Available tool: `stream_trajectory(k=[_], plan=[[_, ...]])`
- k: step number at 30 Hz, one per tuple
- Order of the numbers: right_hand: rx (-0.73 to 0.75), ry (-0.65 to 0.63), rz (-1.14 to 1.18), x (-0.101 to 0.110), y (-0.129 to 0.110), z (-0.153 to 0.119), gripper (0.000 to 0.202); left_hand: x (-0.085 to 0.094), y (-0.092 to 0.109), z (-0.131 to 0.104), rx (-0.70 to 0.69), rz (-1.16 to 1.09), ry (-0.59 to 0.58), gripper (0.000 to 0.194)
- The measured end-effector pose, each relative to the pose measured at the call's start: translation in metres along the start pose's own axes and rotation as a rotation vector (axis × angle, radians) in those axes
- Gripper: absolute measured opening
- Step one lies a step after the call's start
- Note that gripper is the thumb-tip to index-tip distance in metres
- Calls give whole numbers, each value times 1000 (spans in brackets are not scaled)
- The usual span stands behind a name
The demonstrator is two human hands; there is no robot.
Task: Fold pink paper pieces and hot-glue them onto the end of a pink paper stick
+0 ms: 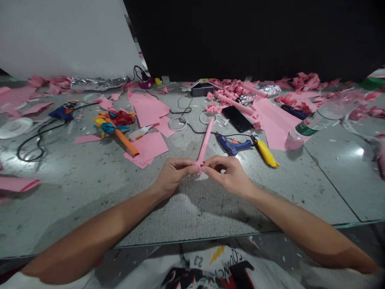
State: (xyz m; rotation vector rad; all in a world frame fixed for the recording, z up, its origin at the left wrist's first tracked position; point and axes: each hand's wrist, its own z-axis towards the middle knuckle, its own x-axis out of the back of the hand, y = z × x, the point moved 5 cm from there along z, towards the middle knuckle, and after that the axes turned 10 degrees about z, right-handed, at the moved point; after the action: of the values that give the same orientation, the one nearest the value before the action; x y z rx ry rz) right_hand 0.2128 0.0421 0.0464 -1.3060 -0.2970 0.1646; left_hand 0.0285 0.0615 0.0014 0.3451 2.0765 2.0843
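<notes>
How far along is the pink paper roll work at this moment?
Done: finished pink rolls lie at the back. In hand: left hand and right hand pinch the near end of a pink paper tube. Left: flat pink sheets unrolled, glue gun lying untouched.

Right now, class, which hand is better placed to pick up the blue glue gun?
The right hand. The glue gun lies just beyond it, on its side of the pink tube. The left hand would have to cross over the tube, whose near end both hands pinch.
</notes>
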Motion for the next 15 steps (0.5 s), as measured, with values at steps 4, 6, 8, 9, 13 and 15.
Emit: stream_trajectory(k=[4, 6, 8, 9, 13, 15], plan=[[4, 7, -8, -1, -1, -1, 22, 0, 3, -1, -19, 19, -7, 23], [23, 3, -28, -1, -2, -1, 21, -1, 3, -2, -15, 5, -13, 22], [91, -9, -90, 0, -4, -2, 20, -2, 3, -2, -19, -18, -24, 20], [145, -25, -144, 0, -6, -3, 19, -2, 3, -2, -24, -29, -31, 19], [356, -85, -409, -2, -10, -8, 17, -3, 2, -2, -21, -50, -43, 22], [387, -88, -464, -3, -10, -10, 16, -4, 3, -2, -15, -26, -49, 24]])
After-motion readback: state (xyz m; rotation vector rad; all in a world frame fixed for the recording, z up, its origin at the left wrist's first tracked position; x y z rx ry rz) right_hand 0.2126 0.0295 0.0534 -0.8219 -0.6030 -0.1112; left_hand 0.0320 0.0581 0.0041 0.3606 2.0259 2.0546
